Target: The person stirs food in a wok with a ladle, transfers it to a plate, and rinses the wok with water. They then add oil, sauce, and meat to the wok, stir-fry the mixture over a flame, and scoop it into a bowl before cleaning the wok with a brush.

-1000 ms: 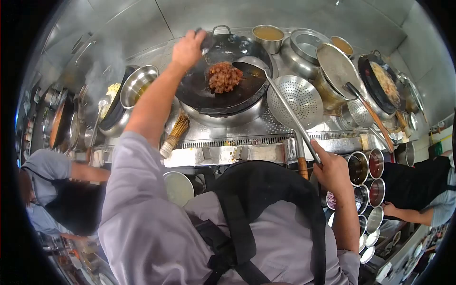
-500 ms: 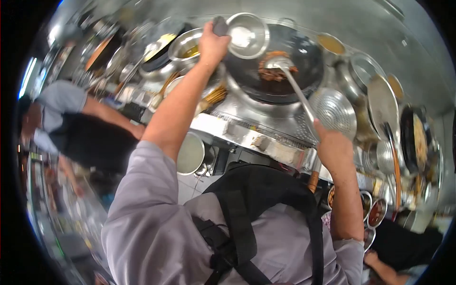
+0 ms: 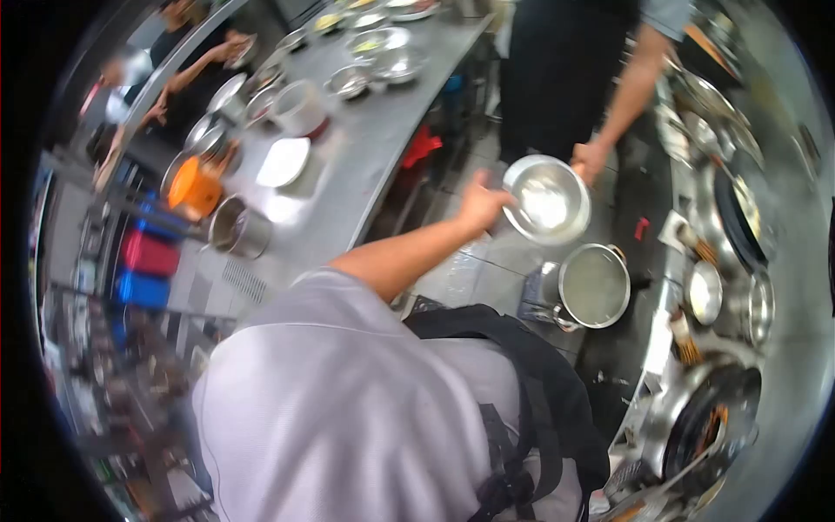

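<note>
A metal bowl [image 3: 546, 202] is held out over the floor in my left hand [image 3: 484, 207], whose fingers are closed on its left rim. A co-worker's hand [image 3: 591, 162] is at the bowl's opposite rim, overlapping it in this view. Below the bowl is a large pot [image 3: 595, 285] of cloudy liquid. My right hand is out of view. At the lower right, a long-handled ladle [image 3: 687, 474] lies across the wok [image 3: 683, 439], where some reddish-brown food shows.
On the left, a steel counter [image 3: 348, 161] carries several bowls, a white plate [image 3: 284, 163] and an orange container [image 3: 195, 187]. Along the right runs the stove line, with a second wok [image 3: 733, 209], a small bowl [image 3: 703, 292] and a brush [image 3: 685, 339]. Other people stand behind the counter.
My view has swung left, away from the wok. My left hand has carried the metal bowl from the wok's edge to the co-worker. My right hand has left the view.
</note>
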{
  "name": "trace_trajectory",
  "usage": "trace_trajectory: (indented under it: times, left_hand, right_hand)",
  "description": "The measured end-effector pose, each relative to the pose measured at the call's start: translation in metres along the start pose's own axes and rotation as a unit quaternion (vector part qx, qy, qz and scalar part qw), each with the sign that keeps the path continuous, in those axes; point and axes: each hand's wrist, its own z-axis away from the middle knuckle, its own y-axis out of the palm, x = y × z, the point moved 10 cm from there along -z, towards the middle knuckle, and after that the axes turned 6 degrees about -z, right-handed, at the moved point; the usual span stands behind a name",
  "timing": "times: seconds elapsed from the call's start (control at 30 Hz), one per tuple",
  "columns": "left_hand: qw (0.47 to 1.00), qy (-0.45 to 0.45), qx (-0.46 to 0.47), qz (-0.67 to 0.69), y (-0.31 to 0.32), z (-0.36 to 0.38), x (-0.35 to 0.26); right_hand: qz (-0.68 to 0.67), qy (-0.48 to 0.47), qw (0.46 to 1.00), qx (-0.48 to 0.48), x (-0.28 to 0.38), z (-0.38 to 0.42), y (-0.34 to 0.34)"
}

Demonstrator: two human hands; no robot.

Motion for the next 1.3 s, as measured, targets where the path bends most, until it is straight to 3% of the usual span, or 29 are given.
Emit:
trace_trajectory:
  times: [0.03, 0.07, 0.1, 0.17, 0.23, 0.3, 0.37, 0.4, 0.47, 0.5, 0.53, 0.57, 0.63, 0.77, 0.83, 0.87, 0.9, 0.93, 0.97, 1.03, 1.1, 1.13, 1.17, 1.2, 1.23, 1.3]
  left_hand:
    - [0.995, 0.008, -0.058, 0.079, -0.055, -0.052, 0.062]
    - [0.984, -0.051, -0.126, 0.119, -0.118, -0.033, 0.038]
    - [0.960, -0.032, -0.194, 0.199, -0.175, -0.075, 0.088]
    - [0.919, -0.071, -0.294, 0.255, -0.273, -0.110, 0.133]
    - [0.897, -0.120, -0.224, 0.361, -0.304, -0.140, 0.165]
    - [0.950, -0.124, -0.184, 0.220, -0.290, -0.116, 0.147]
    - [0.989, -0.140, 0.052, 0.012, -0.230, -0.093, 0.163]
    - [0.987, -0.070, 0.042, -0.138, -0.205, -0.076, 0.170]
    - [0.881, -0.052, 0.250, -0.398, -0.120, -0.015, 0.145]
    - [0.856, 0.030, 0.278, -0.435, -0.083, 0.031, 0.104]
    - [0.807, 0.136, 0.365, -0.445, -0.048, 0.047, 0.119]
    - [0.782, 0.173, 0.433, -0.413, -0.022, 0.064, 0.133]
    - [0.714, 0.072, 0.515, -0.469, 0.014, 0.105, 0.082]
    - [0.655, 0.176, 0.546, -0.491, 0.065, 0.092, 0.105]
    - [0.713, 0.325, 0.453, -0.425, 0.098, 0.098, 0.074]
    - [0.775, 0.181, 0.481, -0.368, 0.113, 0.097, 0.092]
    - [0.796, 0.080, 0.490, -0.346, 0.133, 0.115, 0.086]
    - [0.813, -0.021, 0.484, -0.324, 0.152, 0.136, 0.079]
    - [0.820, -0.030, 0.501, -0.275, 0.182, 0.155, 0.076]
    - [0.823, -0.022, 0.557, -0.107, 0.251, 0.187, 0.078]
    - [0.812, -0.117, 0.564, -0.097, 0.301, 0.251, 0.047]
    - [0.805, -0.164, 0.562, -0.094, 0.324, 0.283, 0.032]
    - [0.736, -0.228, 0.637, 0.011, 0.374, 0.304, 0.048]
    - [0.684, -0.253, 0.683, 0.038, 0.416, 0.331, 0.043]
    - [0.689, -0.246, 0.682, -0.009, 0.440, 0.361, 0.023]
    - [0.649, -0.226, 0.727, 0.000, 0.501, 0.421, -0.016]
  right_hand:
    - [0.055, 0.014, 0.998, -0.010, -0.023, -0.006, 0.005]
    - [0.101, 0.033, 0.994, -0.017, -0.046, -0.011, 0.009]
    - [0.136, 0.050, 0.989, -0.025, -0.064, -0.017, 0.010]
    - [0.184, 0.089, 0.978, -0.033, -0.102, -0.021, 0.010]
    - [0.208, 0.125, 0.970, -0.037, -0.132, -0.024, 0.015]
    - [0.217, 0.161, 0.962, -0.038, -0.164, -0.027, 0.023]
    - [0.228, 0.187, 0.955, -0.039, -0.190, -0.032, 0.026]
    - [0.230, 0.193, 0.953, -0.039, -0.203, -0.035, 0.030]
    - [0.227, 0.211, 0.950, -0.037, -0.225, -0.051, 0.045]
    - [0.228, 0.213, 0.950, -0.032, -0.230, -0.061, 0.051]
    - [0.230, 0.214, 0.949, -0.023, -0.235, -0.068, 0.060]
    - [0.233, 0.213, 0.949, -0.018, -0.242, -0.074, 0.064]
    - [0.248, 0.205, 0.947, -0.010, -0.252, -0.084, 0.065]
    - [0.311, 0.117, 0.942, -0.043, -0.235, -0.093, 0.054]
    - [0.184, 0.125, 0.960, -0.169, -0.144, -0.042, 0.016]
    - [0.117, 0.115, 0.959, -0.232, -0.077, -0.009, -0.010]
    - [0.016, 0.050, 0.980, -0.193, 0.003, 0.023, -0.042]
    - [-0.132, -0.079, 0.966, -0.207, 0.048, 0.049, -0.059]
    - [-0.319, -0.067, 0.936, -0.133, 0.101, 0.083, -0.092]
    - [-0.254, -0.155, 0.901, -0.315, 0.139, 0.150, -0.175]
    - [-0.037, -0.134, 0.856, -0.498, 0.135, 0.200, -0.244]
    - [0.012, -0.118, 0.849, -0.516, 0.133, 0.201, -0.270]
    - [0.058, -0.107, 0.839, -0.530, 0.127, 0.197, -0.294]
    - [0.073, -0.050, 0.876, -0.474, 0.110, 0.173, -0.303]
    - [0.085, 0.008, 0.907, -0.413, 0.092, 0.143, -0.304]
    - [0.031, 0.083, 0.964, -0.253, 0.059, 0.083, -0.298]
